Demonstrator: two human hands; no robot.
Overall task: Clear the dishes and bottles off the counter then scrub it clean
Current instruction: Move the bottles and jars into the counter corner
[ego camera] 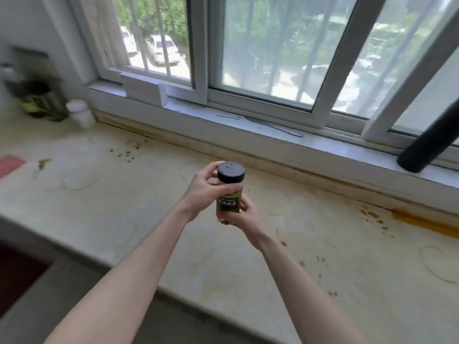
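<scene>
Above the counter, both hands hold one jar upright in the air, clear of the stone. The left hand wraps the upper part just under the black lid, its thumb crossing the front and its fingers curling behind. The right hand cups the base from below and from the right, its fingertips showing under the green label. Both hands are closed on the jar, one above the other, nearly touching.

Below them the counter is bare but dirty: brown spots lie to the far left, more spots and a yellow-brown streak run along the wall at the right, and faint ring marks show on the left.

At the far left corner stand a blurred green and black container and a small white bottle, close together and well apart from the hands. On the window sill lie a white block and a thin metal utensil. A black tube leans across the window at the right, its end on the sill.
</scene>
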